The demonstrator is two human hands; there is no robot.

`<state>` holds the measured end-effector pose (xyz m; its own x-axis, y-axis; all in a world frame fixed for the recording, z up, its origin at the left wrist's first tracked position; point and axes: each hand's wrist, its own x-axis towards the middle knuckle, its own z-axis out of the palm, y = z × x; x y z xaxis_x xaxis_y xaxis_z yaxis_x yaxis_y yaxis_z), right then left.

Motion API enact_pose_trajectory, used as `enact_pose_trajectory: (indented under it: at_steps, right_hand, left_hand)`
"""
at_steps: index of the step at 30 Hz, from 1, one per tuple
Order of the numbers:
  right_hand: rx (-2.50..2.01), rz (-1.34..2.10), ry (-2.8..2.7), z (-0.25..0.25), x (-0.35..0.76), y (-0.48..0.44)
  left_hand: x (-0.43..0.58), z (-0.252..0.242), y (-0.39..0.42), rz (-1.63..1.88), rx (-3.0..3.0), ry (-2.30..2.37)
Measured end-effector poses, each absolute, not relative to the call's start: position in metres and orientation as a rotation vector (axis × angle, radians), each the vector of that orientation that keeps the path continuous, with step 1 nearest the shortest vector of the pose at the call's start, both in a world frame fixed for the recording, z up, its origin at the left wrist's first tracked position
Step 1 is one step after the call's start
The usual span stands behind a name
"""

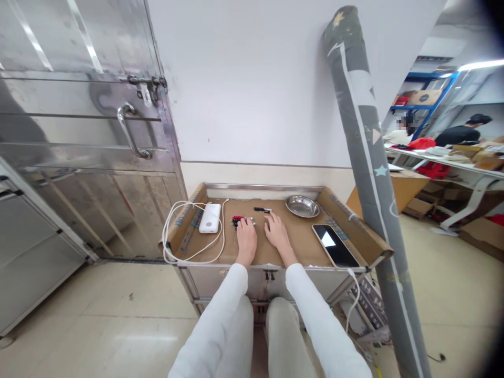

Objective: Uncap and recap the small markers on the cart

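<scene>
My left hand (247, 240) lies palm down on a cardboard-lined cart top (236, 255). Its fingertips reach over a small pile of red and black pieces with metallic ends (237, 218), too small to name. To its right, my right hand (277, 234) has its fingers stretched forward, thumb apart. Just beyond those fingertips is a short, slim black piece with a silvery end (262, 209); whether they touch it I cannot tell. No held object shows in either hand. A round steel dish (302, 206) sits farther back on the right.
A white power bank (210, 218) with a looped white cable (223, 242) lies left; a phone (334, 245) lies right. Raised cardboard sides edge the cart. A tall grey patterned roll (366, 131) leans at right. A metal door (86, 121) stands left. Two people sit at far tables.
</scene>
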<state>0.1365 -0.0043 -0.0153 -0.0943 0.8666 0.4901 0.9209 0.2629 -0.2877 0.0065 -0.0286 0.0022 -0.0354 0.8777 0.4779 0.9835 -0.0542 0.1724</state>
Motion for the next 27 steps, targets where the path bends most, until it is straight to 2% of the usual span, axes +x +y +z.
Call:
enact_pose_trajectory:
  at_steps: [7, 19, 27]
  right_hand:
    - [-1.721, -0.163, -1.957, -0.011, 0.13, 0.007]
    - [-1.661, -0.238, -1.959, -0.007, 0.13, 0.005]
    - [-1.827, -0.279, -1.879, -0.003, 0.134, 0.004]
  left_hand:
    - [0.005, 0.003, -0.036, -0.643, -1.99, -1.997]
    - [0.008, -0.002, -0.036, -0.682, -2.1, -1.821]
    - [0.018, 0.0, -0.029, -0.653, -2.161, -1.766]
